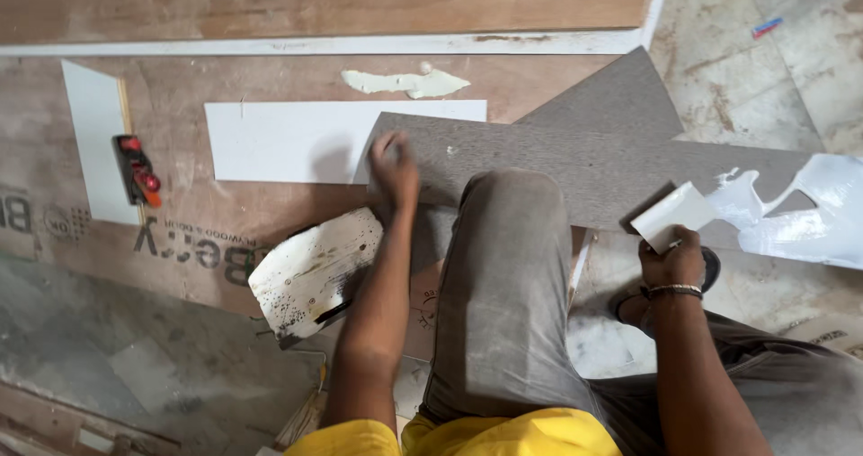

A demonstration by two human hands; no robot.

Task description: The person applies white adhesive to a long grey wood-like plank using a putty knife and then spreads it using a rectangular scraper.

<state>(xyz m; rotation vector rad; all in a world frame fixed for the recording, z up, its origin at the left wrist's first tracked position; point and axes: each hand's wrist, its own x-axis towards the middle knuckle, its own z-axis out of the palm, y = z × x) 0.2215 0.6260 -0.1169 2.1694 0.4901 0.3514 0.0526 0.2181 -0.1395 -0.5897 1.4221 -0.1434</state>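
- The grey laminate strip (557, 164) lies across the plywood board (270, 88) and runs out over the tiled floor (764, 52) toward 3 o'clock; the person's knee (503, 240) rests on its middle.
- The left hand (394, 170) presses down on the strip's 9 o'clock end, fingers curled; whether it holds anything I cannot tell.
- The right hand (672, 256) pinches a small white rectangular piece (672, 213) by its lower edge, touching the strip's near side.
- Likely risk: the white glue (791, 209) smeared at the 3 o'clock end could spread onto the hand or floor if the piece drags unevenly.
- The strip could slide or tip where it overhangs, should the knee lift.
- A glue-spattered white scrap (315, 272) sits at 7 o'clock of the left hand, crowding the forearm.
- A white laminate sheet (297, 140) lies partly under the strip; a red-and-black tool (137, 170) rests well apart at 9 o'clock.
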